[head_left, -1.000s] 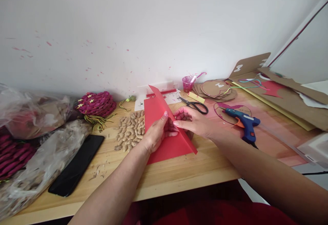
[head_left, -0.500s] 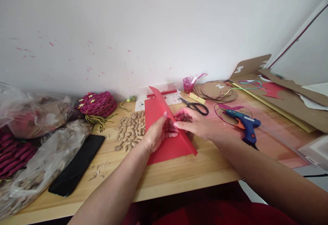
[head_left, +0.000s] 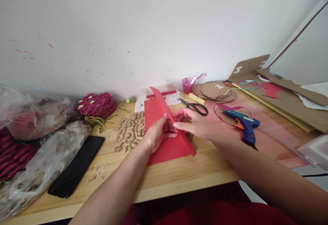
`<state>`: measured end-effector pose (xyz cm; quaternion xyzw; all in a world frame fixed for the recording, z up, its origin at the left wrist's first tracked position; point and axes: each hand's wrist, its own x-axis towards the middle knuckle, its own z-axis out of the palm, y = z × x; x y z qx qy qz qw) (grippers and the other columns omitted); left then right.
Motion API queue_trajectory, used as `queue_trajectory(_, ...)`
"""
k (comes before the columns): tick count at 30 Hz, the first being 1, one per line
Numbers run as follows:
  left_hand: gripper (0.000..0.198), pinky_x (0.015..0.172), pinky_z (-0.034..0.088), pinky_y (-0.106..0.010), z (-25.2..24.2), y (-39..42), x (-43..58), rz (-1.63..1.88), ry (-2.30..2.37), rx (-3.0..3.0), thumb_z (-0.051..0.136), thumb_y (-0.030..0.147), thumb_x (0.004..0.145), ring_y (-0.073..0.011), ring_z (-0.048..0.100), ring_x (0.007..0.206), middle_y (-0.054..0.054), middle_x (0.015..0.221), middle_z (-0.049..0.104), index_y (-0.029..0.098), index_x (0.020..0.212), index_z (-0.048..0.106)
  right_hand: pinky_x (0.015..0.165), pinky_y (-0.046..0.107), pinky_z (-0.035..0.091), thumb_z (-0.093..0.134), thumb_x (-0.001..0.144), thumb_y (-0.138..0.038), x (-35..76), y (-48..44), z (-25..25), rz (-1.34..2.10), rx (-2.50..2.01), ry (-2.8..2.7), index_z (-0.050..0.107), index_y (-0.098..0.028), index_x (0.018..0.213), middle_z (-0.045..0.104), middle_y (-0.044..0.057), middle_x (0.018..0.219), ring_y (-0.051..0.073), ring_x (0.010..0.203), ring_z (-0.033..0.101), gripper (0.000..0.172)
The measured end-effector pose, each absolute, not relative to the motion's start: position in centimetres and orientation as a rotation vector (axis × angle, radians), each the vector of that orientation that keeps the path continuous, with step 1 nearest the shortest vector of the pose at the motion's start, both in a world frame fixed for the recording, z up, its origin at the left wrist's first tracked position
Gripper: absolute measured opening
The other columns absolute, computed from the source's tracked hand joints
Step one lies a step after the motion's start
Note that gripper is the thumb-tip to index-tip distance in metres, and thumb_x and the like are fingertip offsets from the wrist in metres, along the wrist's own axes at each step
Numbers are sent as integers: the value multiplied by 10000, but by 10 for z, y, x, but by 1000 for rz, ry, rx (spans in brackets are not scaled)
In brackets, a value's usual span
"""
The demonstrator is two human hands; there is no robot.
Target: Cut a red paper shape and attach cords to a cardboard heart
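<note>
Hardly anything has moved since a moment ago. Right of the peanuts [head_left: 130, 131], the left hand [head_left: 155, 134] still grips the folded red paper [head_left: 169, 148] lying mid-bench [head_left: 179, 173]. The right hand [head_left: 197, 124] pinches its raised crease, with scissors [head_left: 196, 106] and glue gun [head_left: 244, 124] beyond.

Matt red paper sheet [head_left: 166, 146] lies on a smooth, light wooden table [head_left: 179, 173].

Left hand [head_left: 155, 134], right hand [head_left: 196, 124], red paper [head_left: 169, 146]: no visible shift.
</note>
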<state>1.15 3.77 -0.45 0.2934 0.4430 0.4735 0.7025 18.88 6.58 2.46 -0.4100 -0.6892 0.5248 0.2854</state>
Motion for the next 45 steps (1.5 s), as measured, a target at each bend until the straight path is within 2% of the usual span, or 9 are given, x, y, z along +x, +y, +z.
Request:
queue_trajectory(6, 371, 658, 587, -284, -8, 37, 11, 1064, 985, 692, 573, 449, 950, -171, 661, 711, -89, 774, 679, 116, 825, 679, 852, 370, 540, 745, 806, -369, 187, 68, 12, 1323, -1037, -1864, 600, -186, 1053, 682, 73, 1042, 205, 962, 649, 340)
queue_trajectory(13, 349, 655, 593, -273, -5, 38, 13, 1059, 1008, 712, 474, 367, 999, -192, 690, 795, -119, 853, 726, 121, 975, 720, 816, 374, 543, 767, 787, -435, 184, 62, 8, 1083, -1058, -1938, 583, -199, 1056, 681, 69, 1026, 205, 921, 654, 402)
queue_trajectory(23, 339, 609, 584, -273, -5, 37, 14, 1057, 1070, 736, 514, 377, 966, -187, 665, 726, -104, 760, 686, 112, 875, 704, 848, 384, 529, 749, 801, -359, 183, 59, 4, 899, -1067, -2001, 581, -205, 1055, 682, 67, 1044, 205, 941, 645, 341)
queue_trajectory(29, 280, 599, 579, -262, -5, 36, 14, 1089, 1076, 765, 687, 394, 846, -130, 574, 628, -22, 660, 586, 130, 760, 650, 852, 409, 530, 770, 780, -468, 181, 57, 9, 854, -1109, -2006, 577, -210, 1047, 677, 72, 1078, 222, 948, 645, 419)
queue_trajectory(35, 304, 564, 576, -251, -3, 35, 15, 1075, 1078, 775, 763, 404, 759, -124, 558, 615, -15, 648, 571, 132, 744, 629, 892, 443, 542, 722, 809, -322, 181, 56, 9, 855, -1133, -2009, 558, -213, 1080, 672, 94, 1148, 249, 1024, 664, 335)
queue_trajectory(40, 309, 556, 588, -255, -3, 36, 16, 1066, 1081, 785, 759, 410, 763, -127, 587, 591, -16, 643, 589, 132, 781, 625, 943, 454, 543, 699, 815, -254, 181, 55, 8, 860, -1069, -1999, 550, -215, 1131, 661, 108, 1199, 254, 1096, 658, 352)
queue_trajectory(45, 267, 553, 594, -251, -1, 34, 16, 1055, 1092, 774, 743, 373, 787, -130, 621, 582, -22, 660, 623, 138, 794, 617, 909, 437, 562, 680, 805, -188, 181, 56, 8, 866, -1062, -1997, 553, -208, 1169, 655, 113, 1187, 248, 1078, 663, 386)
